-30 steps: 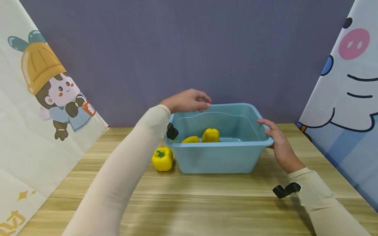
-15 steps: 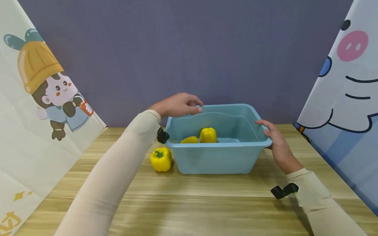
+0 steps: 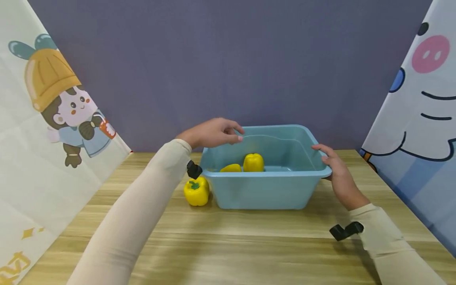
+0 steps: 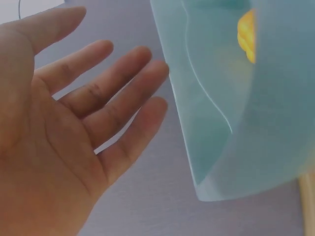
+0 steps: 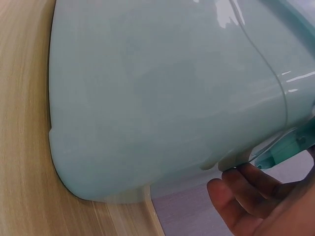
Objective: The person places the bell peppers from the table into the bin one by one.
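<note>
A light blue plastic tub [image 3: 263, 192] stands on the table, with two yellow bell peppers inside: one pepper [image 3: 253, 162] shows fairly well, while the front wall partly hides the other pepper [image 3: 231, 168]. Over the tub's back left corner hovers my left hand [image 3: 213, 132], holding nothing; the left wrist view has its palm and spread fingers [image 4: 118, 98] apart from the rim. My right hand [image 3: 340, 178] grips the tub's right rim, thumb on top and fingers underneath. Outside the tub, near its left wall, a third yellow bell pepper [image 3: 197, 191] with a green stem sits upright.
The wood-grain table [image 3: 249, 245] extends in front of the tub. Behind it rises a grey-purple backdrop [image 3: 228, 63]. Printed cartoon sheets flank the table, a left sheet [image 3: 21, 158] and a right sheet [image 3: 420, 130].
My left hand has shifted left and slightly down, away from the tub's middle. The right hand keeps its grip on the rim, and the peppers stay where they were.
</note>
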Motion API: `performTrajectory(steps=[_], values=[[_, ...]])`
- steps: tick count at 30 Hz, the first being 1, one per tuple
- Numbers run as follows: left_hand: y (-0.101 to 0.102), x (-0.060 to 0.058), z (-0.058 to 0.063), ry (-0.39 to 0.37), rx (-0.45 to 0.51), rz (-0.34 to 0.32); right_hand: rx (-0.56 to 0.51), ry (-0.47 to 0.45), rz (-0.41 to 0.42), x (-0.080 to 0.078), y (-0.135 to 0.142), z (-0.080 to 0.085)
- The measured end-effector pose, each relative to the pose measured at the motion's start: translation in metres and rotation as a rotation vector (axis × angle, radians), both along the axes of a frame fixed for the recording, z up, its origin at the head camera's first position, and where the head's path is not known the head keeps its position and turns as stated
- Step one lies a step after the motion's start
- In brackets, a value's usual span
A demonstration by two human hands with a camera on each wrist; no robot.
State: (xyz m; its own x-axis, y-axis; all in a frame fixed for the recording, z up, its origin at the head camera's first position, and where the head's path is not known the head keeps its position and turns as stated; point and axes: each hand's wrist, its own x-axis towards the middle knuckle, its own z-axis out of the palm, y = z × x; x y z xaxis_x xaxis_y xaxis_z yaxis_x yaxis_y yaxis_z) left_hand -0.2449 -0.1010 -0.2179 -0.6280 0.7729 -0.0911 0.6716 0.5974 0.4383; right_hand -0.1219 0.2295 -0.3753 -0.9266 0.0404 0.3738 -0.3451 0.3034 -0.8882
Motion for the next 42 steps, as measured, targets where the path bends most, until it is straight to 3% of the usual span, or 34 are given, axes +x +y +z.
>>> performTrajectory(steps=[8, 19, 32, 42], values=[[-0.012, 0.011, 0.001, -0.027, -0.063, -0.018, 0.006, -0.016, -0.016, 0.004, -0.005, 0.003], [-0.029, 0.014, 0.004, 0.032, -0.053, -0.058, 0.01, -0.003, -0.007, 0.01, -0.006, 0.005], [-0.065, 0.023, -0.016, 0.166, 0.124, -0.053, -0.023, -0.01, -0.016, 0.019, -0.017, 0.008], [-0.095, 0.033, -0.031, 0.255, 0.273, 0.049, -0.038, -0.021, -0.021, 0.027, -0.025, 0.004]])
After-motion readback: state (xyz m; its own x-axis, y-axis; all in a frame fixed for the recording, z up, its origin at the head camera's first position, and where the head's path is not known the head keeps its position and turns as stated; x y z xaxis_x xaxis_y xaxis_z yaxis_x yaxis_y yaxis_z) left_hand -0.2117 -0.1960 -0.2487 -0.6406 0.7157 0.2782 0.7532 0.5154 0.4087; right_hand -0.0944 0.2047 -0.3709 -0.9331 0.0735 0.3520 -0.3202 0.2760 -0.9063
